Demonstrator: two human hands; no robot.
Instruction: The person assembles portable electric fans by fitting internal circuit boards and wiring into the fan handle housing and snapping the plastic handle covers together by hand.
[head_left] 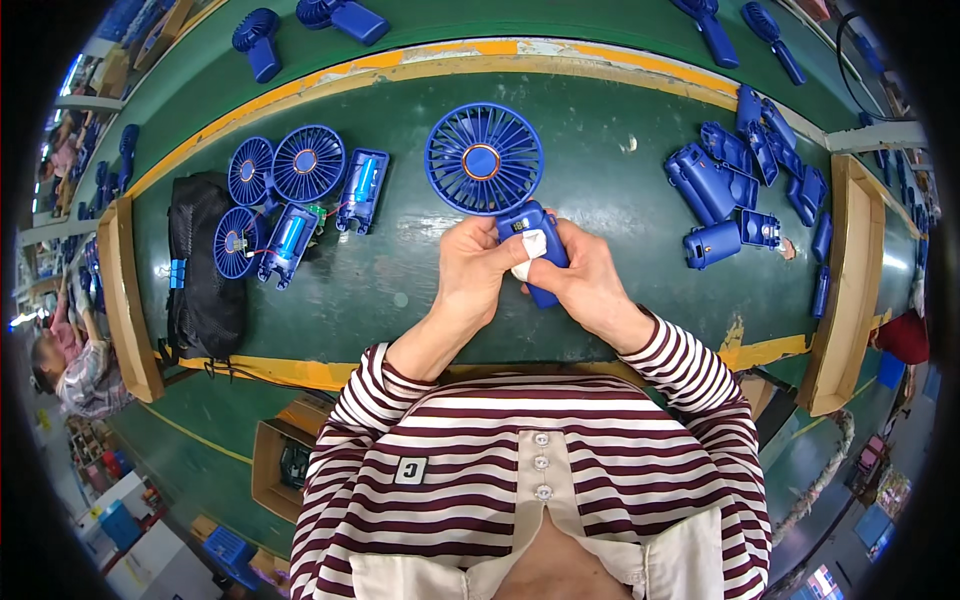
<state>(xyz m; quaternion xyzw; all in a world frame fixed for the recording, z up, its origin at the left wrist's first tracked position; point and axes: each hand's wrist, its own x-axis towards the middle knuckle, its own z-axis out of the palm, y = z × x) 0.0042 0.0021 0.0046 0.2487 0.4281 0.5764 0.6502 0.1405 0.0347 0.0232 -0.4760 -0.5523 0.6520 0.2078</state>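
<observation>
A blue handheld fan (484, 160) lies between my hands at the middle of the green table, its round grille pointing away from me and its handle toward me. My left hand (474, 268) grips the handle from the left, thumb on its front. On the other side, my right hand (590, 275) wraps round the handle, its thumb also on the front. White tape or cloth covers the thumb tips. To the left lie several fan parts, among them opened handles with blue battery cells (292, 235) and wires, and round fan heads (308, 163).
Blue handle shells (703, 185) are piled at the right. A black bag (205, 265) lies at the left. Cardboard trays (130, 300) stand at both table ends. Finished-looking fans (262, 45) lie on the green strip beyond the yellow edge. A person (80, 370) is at the far left.
</observation>
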